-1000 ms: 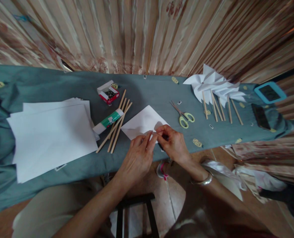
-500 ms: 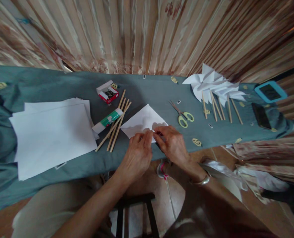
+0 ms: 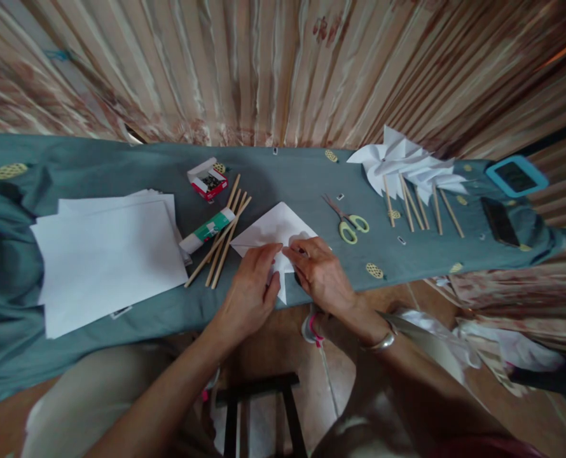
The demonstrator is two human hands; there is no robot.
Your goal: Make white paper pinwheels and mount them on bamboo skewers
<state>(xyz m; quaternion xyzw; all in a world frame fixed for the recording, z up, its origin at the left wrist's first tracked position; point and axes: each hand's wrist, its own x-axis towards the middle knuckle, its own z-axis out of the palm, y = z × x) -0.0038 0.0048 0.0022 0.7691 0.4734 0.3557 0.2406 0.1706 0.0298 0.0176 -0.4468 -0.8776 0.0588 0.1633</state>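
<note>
A square of white paper lies turned like a diamond on the cloth, with crease lines and a narrow flap pointing toward me. My left hand holds its near left side, index fingertip at the middle and thumb lower by the flap. From the right, my right hand pinches the paper close to the middle, its fingertips meeting those of the left. Both hands partly cover the near half of the paper. Right of it rest green-handled scissors, blades slightly apart.
Wooden sticks and a green-and-white glue tube or box lie to the left, beside stacked white sheets. Behind sits an opened red box of small dark pieces. Paper pinwheels, a blue-framed device and a phone occupy the right.
My left hand has shifted slightly left, and its thumb has moved away from its fingers. The paper flap now shows between my hands.
</note>
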